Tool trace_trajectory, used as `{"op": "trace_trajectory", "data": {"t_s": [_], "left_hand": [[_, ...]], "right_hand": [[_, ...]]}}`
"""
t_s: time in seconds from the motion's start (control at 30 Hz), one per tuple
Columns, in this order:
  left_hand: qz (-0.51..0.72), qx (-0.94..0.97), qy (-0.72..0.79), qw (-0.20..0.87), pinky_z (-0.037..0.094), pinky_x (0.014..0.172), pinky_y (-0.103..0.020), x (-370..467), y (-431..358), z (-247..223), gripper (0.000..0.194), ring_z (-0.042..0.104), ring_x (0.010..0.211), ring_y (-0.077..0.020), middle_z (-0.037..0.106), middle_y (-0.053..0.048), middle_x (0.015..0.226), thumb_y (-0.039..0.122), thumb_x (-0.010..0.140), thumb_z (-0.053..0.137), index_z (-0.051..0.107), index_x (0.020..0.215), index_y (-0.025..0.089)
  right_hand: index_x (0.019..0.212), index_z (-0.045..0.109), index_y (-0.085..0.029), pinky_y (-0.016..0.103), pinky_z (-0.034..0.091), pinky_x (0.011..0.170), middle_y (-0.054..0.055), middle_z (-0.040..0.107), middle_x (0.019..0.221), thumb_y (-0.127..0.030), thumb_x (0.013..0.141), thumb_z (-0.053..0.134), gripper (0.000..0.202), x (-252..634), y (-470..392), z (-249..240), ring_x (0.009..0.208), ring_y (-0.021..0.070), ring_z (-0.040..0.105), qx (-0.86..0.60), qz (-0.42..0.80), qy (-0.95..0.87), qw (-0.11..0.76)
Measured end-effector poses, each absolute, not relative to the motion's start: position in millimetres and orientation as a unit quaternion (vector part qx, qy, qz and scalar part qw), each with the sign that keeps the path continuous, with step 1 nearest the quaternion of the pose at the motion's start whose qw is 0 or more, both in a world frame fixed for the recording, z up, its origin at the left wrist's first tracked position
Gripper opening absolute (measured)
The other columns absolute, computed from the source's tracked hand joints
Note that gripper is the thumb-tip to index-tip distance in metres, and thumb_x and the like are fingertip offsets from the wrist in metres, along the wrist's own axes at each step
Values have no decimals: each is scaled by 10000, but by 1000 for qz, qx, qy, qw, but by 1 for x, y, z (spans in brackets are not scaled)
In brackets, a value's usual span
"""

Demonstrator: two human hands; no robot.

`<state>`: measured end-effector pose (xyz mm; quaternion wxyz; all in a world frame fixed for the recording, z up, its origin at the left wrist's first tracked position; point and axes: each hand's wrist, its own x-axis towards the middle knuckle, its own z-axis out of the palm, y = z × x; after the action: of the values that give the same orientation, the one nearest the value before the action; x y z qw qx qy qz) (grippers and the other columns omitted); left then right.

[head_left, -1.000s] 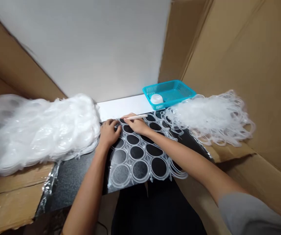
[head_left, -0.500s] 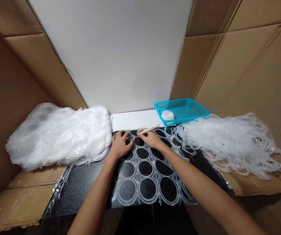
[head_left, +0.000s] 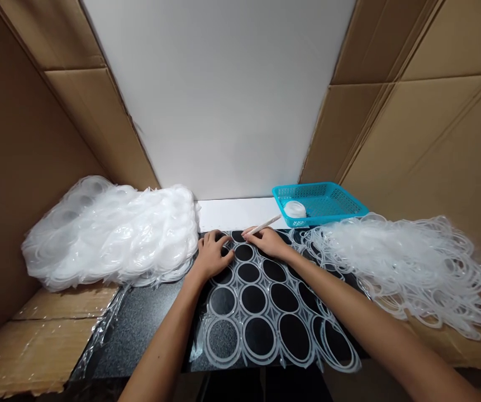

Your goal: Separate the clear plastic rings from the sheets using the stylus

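Observation:
A clear sheet of joined rings (head_left: 253, 298) lies flat on the dark speckled table (head_left: 148, 312). My left hand (head_left: 215, 254) rests on its upper left part, fingers spread, holding nothing. At the sheet's far edge my right hand (head_left: 267, 241) pinches a thin white pen-like tool (head_left: 265, 224), its tip end low by the fingers and its other end pointing up to the right. The exact contact of the tool with the sheet is hidden by the fingers.
Stacked translucent ring sheets (head_left: 118, 234) stand at the left. A blue basket (head_left: 324, 216) at the back right holds a small stack of white discs (head_left: 295, 210). Loose ring scraps (head_left: 408, 257) are heaped at the right. Cardboard walls (head_left: 445, 139) enclose both sides.
The camera view has shifted, so most things appear lower and further right. Both hands stay near the sheet's far edge, the right still holding the tool. The sheet's front right rings look more spread out.

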<state>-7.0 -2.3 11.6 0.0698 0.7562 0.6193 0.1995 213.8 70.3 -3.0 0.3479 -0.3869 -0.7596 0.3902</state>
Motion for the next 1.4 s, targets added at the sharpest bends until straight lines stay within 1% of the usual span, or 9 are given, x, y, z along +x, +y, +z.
{"op": "trace_trajectory", "data": {"t_s": [0.1, 0.2, 0.27, 0.4, 0.57, 0.7, 0.9, 1.17, 1.4], "left_hand": [[211, 774, 593, 71, 390, 1115, -556, -1, -5, 13, 337, 509, 1317, -338, 588, -127, 1340, 261, 922, 645, 730, 1247, 245], [213, 805, 548, 85, 439, 1039, -502, 4, -6, 13, 337, 566, 1203, -298, 648, -105, 1235, 149, 928, 570, 750, 1199, 236], [210, 811, 537, 93, 456, 996, -480, 6, -6, 12, 340, 589, 1139, -282, 678, -95, 1172, 121, 928, 544, 767, 1159, 234], [215, 808, 539, 99, 462, 987, -476, 6, -7, 9, 337, 595, 1132, -282, 694, -94, 1168, 132, 933, 545, 777, 1157, 232], [223, 805, 540, 104, 454, 1029, -482, 4, -7, 9, 357, 598, 1157, -279, 694, -96, 1199, 147, 936, 554, 770, 1209, 229], [220, 804, 542, 107, 452, 1027, -490, 4, -7, 9, 376, 594, 1168, -284, 683, -101, 1227, 154, 937, 538, 770, 1219, 244], [216, 794, 559, 102, 448, 1021, -506, 5, -6, 7, 409, 576, 1183, -299, 665, -106, 1221, 157, 924, 513, 741, 1253, 243], [218, 789, 563, 115, 453, 1035, -493, 2, -5, 6, 390, 582, 1190, -289, 668, -93, 1216, 166, 921, 518, 750, 1225, 244], [220, 786, 563, 131, 454, 1049, -505, 2, -3, 9, 371, 603, 1178, -285, 680, -91, 1207, 161, 909, 541, 776, 1183, 245]], "right_hand": [[968, 799, -221, 402, 547, 1009, 81, 815, 1085, -359, 966, 626, 220, 213, 67, -8, 1041, 254, 751, -377, 370, -761, 378], [962, 798, -222, 406, 563, 981, 79, 816, 1033, -389, 968, 623, 242, 214, 64, -11, 993, 254, 758, -374, 370, -757, 387], [957, 800, -231, 415, 554, 1007, 77, 816, 1050, -382, 964, 635, 224, 215, 63, -12, 1026, 259, 755, -375, 362, -764, 381], [990, 805, -250, 442, 527, 1063, 72, 813, 1095, -356, 972, 640, 197, 217, 59, -12, 1088, 261, 741, -373, 332, -784, 370], [1016, 806, -237, 426, 535, 1048, 74, 814, 1106, -345, 984, 626, 212, 218, 55, -11, 1094, 258, 743, -364, 342, -779, 379], [1020, 813, -240, 425, 532, 1058, 67, 816, 1100, -337, 980, 638, 204, 218, 55, -11, 1084, 254, 742, -370, 336, -786, 363], [1059, 809, -246, 413, 537, 1059, 61, 807, 1142, -320, 1001, 604, 226, 215, 52, -7, 1103, 242, 733, -337, 321, -808, 361], [1017, 822, -244, 433, 528, 1080, 68, 813, 1127, -338, 987, 616, 228, 216, 50, -7, 1115, 261, 739, -365, 331, -790, 364], [996, 827, -236, 433, 546, 1061, 75, 822, 1112, -345, 972, 636, 222, 217, 50, -6, 1091, 265, 755, -377, 355, -770, 373]]}}
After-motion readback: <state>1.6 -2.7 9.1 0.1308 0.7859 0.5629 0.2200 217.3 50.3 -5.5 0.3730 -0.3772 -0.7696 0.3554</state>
